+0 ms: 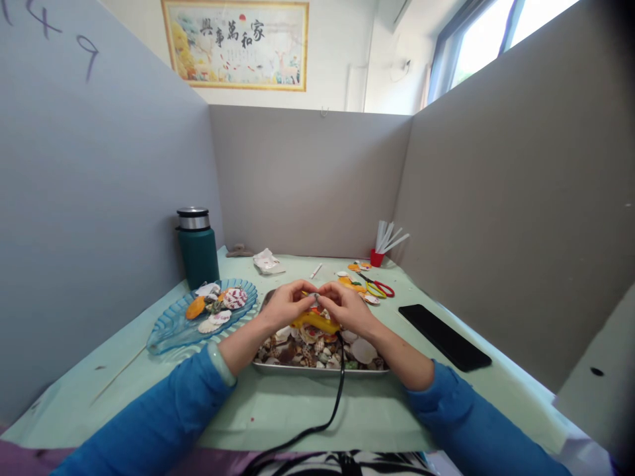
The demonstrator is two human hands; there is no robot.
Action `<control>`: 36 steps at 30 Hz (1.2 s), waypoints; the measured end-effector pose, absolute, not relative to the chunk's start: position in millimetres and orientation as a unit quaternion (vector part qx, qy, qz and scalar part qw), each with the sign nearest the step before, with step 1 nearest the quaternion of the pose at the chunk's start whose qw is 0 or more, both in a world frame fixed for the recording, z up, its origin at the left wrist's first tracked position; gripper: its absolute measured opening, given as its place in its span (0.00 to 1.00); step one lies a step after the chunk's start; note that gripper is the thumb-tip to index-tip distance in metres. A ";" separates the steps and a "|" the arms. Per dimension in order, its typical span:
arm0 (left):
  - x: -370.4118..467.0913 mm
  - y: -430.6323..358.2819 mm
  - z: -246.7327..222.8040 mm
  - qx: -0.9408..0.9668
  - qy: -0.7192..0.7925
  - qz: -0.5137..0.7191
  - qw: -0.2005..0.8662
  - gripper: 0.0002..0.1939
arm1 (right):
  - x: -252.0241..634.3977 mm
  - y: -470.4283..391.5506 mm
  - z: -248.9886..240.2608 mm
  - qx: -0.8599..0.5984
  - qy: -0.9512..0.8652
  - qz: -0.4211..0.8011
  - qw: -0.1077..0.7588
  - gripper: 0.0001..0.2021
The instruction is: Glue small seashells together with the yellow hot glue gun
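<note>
Left hand (288,305) and right hand (349,308) both got fingertips pinched on some tiny thing (316,299) right above the shell tray (307,371).

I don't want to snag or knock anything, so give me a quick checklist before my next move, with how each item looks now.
1. Hands close together over the tray: ok, left hand and right hand nearly meet at the fingertips.
2. Firm grip on the small piece: cannot tell, the fingers mostly hide what is there.
3. Cord off the tray's near rim: not ok, it crosses it toward you.
4. Yellow tool cool: cannot tell from the picture.
5. Scissors apart from your hands: ok, they lie beyond your right hand.
6. Bottle upright: ok, standing behind the blue dish.
</note>
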State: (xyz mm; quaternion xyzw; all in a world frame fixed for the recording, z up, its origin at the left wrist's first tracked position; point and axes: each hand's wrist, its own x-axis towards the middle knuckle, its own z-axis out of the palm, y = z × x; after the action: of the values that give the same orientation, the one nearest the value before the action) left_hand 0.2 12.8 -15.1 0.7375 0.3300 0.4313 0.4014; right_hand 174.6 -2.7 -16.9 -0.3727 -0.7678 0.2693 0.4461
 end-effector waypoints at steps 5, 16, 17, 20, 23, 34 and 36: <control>-0.1 11.7 -15.2 0.751 0.344 0.432 0.362 0.13 | 173.0 -4.9 -15.4 -0.363 -0.763 0.311 0.435 0.10; -0.9 11.1 -14.7 0.746 0.350 0.441 0.355 0.13 | 174.0 -5.2 -16.6 -0.357 -0.774 0.282 0.441 0.09; -0.5 10.8 -13.8 0.740 0.347 0.446 0.364 0.13 | 174.1 -5.5 -16.1 -0.359 -0.770 0.284 0.444 0.09; 1.1 9.0 -9.7 0.713 0.339 0.470 0.395 0.13 | 174.5 -6.2 -14.8 -0.353 -0.760 0.305 0.452 0.11; 2.3 7.0 -6.2 0.679 0.334 0.490 0.433 0.14 | 174.6 -6.1 -14.6 -0.336 -0.767 0.315 0.447 0.14; 4.2 0.4 -0.6 0.657 0.311 0.478 0.494 0.17 | 174.5 -4.6 -16.8 -0.354 -0.777 0.238 0.463 0.10; 4.3 -0.5 0.2 0.650 0.309 0.479 0.502 0.17 | 174.5 -4.3 -17.2 -0.355 -0.775 0.235 0.467 0.09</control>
State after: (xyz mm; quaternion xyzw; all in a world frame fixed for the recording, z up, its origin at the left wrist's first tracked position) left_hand 4.3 -0.5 0.2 0.6503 0.3093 0.4793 0.5017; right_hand 174.5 -4.3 -17.2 -0.3551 -0.7750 0.2351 0.4669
